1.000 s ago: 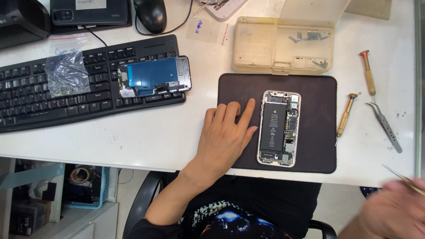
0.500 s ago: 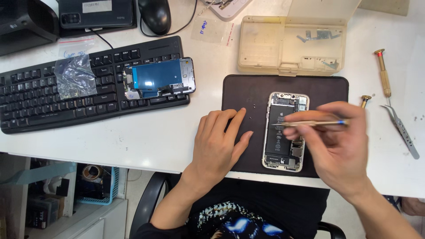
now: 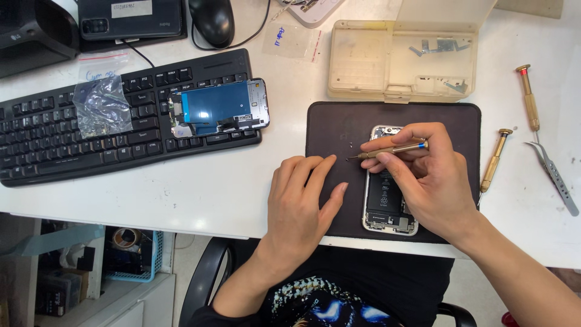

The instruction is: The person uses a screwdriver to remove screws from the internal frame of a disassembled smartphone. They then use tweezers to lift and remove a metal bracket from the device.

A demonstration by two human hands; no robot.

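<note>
While the left hand (image 3: 301,203) lies flat and open, palm down, across the near left edge of the dark work mat (image 3: 339,130), the right hand (image 3: 426,178) pinches a brass screwdriver (image 3: 392,149) level between thumb and fingertips, its tip pointing left over the mat. Under that hand lies an opened phone (image 3: 387,200), battery showing. Two more screwdrivers (image 3: 496,158) and tweezers (image 3: 555,177) rest right of the mat; a detached screen (image 3: 221,108) sits on the keyboard (image 3: 60,151).

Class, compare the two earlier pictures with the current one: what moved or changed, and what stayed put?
The right hand came in from the lower right edge, gripping a thin brass screwdriver, and now lies over the opened phone, tip pointing left over the dark mat. The left hand stayed flat at the mat's left edge; phone and spare tools unmoved.
</note>
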